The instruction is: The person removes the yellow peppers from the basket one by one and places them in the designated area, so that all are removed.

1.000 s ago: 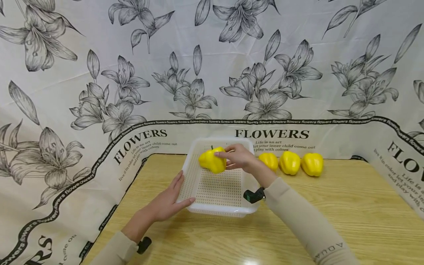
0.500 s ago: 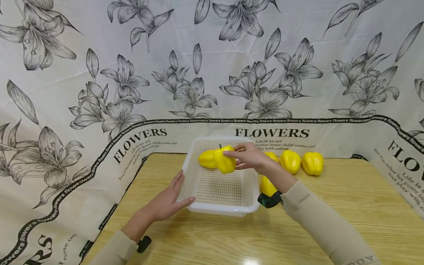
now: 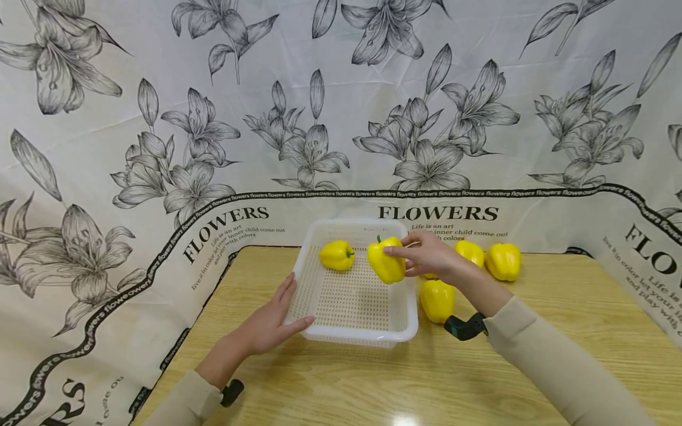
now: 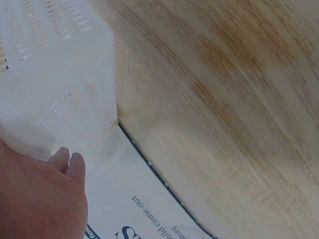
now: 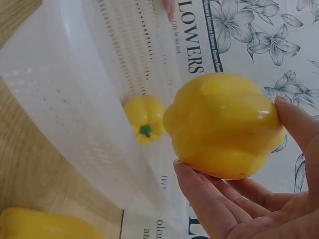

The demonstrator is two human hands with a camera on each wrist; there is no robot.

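Observation:
My right hand holds a yellow bell pepper between thumb and fingers, over the right part of a white perforated plastic basket. The right wrist view shows this held bell pepper up close, with thumb and fingertips on opposite sides. Inside the basket, near its back left, another yellow bell pepper lies on its side, its green stem to the right. My left hand rests at the basket's near left corner, thumb on the front rim and fingers straight along the left side.
Right of the basket, a yellow bell pepper sits on the wooden table. Behind it, others stand near the back edge, including one bell pepper at far right; my right hand partly hides some. Flower-printed cloth hangs behind the table.
My right hand has moved rightward with the held bell pepper, away from the one lying in the basket. That one and the pepper beside the basket now show more fully. My left hand stays put.

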